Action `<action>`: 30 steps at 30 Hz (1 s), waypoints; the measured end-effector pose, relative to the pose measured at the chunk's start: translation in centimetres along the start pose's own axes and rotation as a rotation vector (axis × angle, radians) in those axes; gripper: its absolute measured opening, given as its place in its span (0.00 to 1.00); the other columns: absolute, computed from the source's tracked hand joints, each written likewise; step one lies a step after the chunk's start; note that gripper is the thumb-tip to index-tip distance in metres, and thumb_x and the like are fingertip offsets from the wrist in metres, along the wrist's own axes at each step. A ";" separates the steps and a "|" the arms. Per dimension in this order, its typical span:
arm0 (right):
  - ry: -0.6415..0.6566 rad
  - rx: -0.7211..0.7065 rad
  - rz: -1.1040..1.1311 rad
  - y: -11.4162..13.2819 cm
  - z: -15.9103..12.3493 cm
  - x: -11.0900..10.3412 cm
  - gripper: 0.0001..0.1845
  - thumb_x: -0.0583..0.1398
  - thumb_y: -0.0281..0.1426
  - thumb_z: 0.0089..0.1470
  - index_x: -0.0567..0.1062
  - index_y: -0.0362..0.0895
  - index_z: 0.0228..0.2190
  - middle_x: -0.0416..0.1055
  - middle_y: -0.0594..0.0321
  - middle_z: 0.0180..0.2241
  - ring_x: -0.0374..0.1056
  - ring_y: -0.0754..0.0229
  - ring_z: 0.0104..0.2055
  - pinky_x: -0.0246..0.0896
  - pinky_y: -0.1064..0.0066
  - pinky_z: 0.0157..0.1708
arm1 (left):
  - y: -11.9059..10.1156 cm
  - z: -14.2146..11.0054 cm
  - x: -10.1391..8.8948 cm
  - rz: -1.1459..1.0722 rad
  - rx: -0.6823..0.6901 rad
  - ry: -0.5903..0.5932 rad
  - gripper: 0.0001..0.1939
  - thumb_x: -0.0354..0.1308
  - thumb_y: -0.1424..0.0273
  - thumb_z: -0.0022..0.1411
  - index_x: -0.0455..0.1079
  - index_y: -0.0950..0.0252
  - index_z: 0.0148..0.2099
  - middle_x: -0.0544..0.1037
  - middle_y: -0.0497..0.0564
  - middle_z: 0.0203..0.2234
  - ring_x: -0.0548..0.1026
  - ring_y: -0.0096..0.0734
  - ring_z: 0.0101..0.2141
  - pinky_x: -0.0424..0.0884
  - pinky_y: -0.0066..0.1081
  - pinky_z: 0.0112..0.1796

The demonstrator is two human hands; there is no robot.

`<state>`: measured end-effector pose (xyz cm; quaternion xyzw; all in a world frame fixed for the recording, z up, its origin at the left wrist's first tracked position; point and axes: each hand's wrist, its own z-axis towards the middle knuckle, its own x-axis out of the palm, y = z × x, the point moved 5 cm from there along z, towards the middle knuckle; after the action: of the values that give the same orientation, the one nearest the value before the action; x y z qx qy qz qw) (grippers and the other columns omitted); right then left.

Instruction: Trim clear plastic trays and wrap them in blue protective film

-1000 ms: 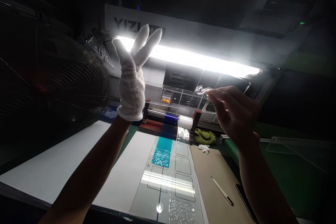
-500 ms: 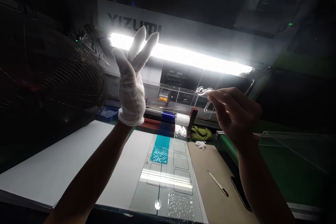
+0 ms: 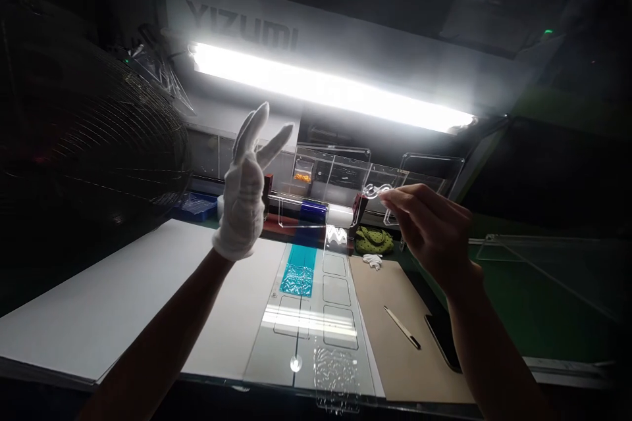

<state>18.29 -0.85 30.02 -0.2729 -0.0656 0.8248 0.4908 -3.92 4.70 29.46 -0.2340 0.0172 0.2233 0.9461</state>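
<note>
Bare, my right hand (image 3: 432,223) pinches a curly clear plastic runner (image 3: 378,191) between thumb and fingertips. Rounded clear plastic frames show on both sides of it: a left panel (image 3: 322,227) and a right panel (image 3: 434,156). They seem joined to the runner, though the joint is hard to make out. In a white glove, my left hand (image 3: 244,187) is raised to the left of the left panel, fingers apart and nothing visible in them. Whether its fingertips touch the panel's edge I cannot tell.
A bright tube lamp (image 3: 330,85) spans the back. Below lie white sheets (image 3: 162,296), a strip of teal film (image 3: 299,270), crinkled clear film (image 3: 336,371), brown board (image 3: 390,368), a pen-like tool (image 3: 402,327) and a phone (image 3: 443,342). A large fan (image 3: 123,125) stands left.
My left hand has moved lower and turned, its fingers now below the lamp. The runner is slightly lower in my right hand, and the clear panels have swung to show their faces more.
</note>
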 end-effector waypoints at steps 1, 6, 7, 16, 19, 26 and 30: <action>0.053 0.007 0.006 0.0 -0.6 0.5 0.06 0.57 0.29 0.58 0.73 0.46 0.37 0.73 0.63 0.30 0.70 0.63 0.32 0.64 0.72 0.30 | 0.4 -0.7 -0.2 0.039 0.024 0.047 0.31 0.23 0.46 0.62 0.58 0.40 0.57 0.50 0.31 0.63 0.42 0.38 0.64 0.41 0.50 0.62; 0.373 -0.006 0.077 1.5 -4.6 4.3 0.08 0.53 0.25 0.60 0.73 0.42 0.35 0.72 0.61 0.31 0.69 0.65 0.32 0.62 0.74 0.28 | 2.7 -6.9 1.4 0.441 0.136 0.306 0.52 0.51 0.38 0.46 0.36 0.52 0.67 0.35 0.48 0.67 0.32 0.56 0.63 0.29 0.60 0.58; 0.428 -0.012 0.089 2.0 -5.3 5.0 0.09 0.52 0.25 0.61 0.73 0.41 0.35 0.72 0.61 0.30 0.68 0.65 0.31 0.61 0.75 0.28 | 3.0 -8.4 2.2 0.499 0.171 0.352 0.60 0.53 0.37 0.41 0.30 0.57 0.67 0.33 0.53 0.66 0.32 0.57 0.63 0.29 0.59 0.58; 0.695 -0.070 0.135 5.8 -9.0 8.9 0.12 0.50 0.20 0.60 0.72 0.42 0.34 0.70 0.64 0.29 0.63 0.64 0.27 0.55 0.72 0.25 | 6.0 -14.5 6.6 0.842 0.245 0.723 0.70 0.59 0.43 0.35 0.27 0.77 0.66 0.39 0.69 0.64 0.31 0.61 0.63 0.30 0.60 0.58; 0.706 0.000 0.213 5.3 -9.2 8.5 0.11 0.55 0.30 0.59 0.71 0.42 0.44 0.73 0.59 0.36 0.68 0.61 0.34 0.63 0.69 0.32 | 6.8 -14.8 6.1 0.730 0.203 0.774 0.64 0.58 0.49 0.39 0.28 0.75 0.67 0.49 0.72 0.62 0.45 0.63 0.62 0.40 0.58 0.58; 0.888 0.141 0.202 2.9 -11.9 8.1 0.71 0.69 0.49 0.33 0.33 0.38 0.63 0.43 0.43 0.64 0.38 0.40 0.66 0.33 0.43 0.62 | 8.4 -16.0 4.6 0.548 0.154 0.842 0.54 0.60 0.57 0.37 0.45 0.74 0.64 0.66 0.68 0.49 0.66 0.60 0.48 0.61 0.52 0.48; 1.077 0.155 0.281 3.2 -14.2 9.9 0.78 0.70 0.50 0.29 0.26 0.39 0.62 0.38 0.40 0.65 0.33 0.39 0.66 0.22 0.39 0.61 | 9.4 -16.4 3.8 0.523 0.169 0.836 0.52 0.60 0.55 0.39 0.47 0.73 0.63 0.66 0.66 0.46 0.66 0.59 0.46 0.62 0.51 0.46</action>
<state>19.46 3.59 13.04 -0.6247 0.2921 0.6289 0.3590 -3.34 6.36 10.29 -0.2138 0.4711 0.3378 0.7863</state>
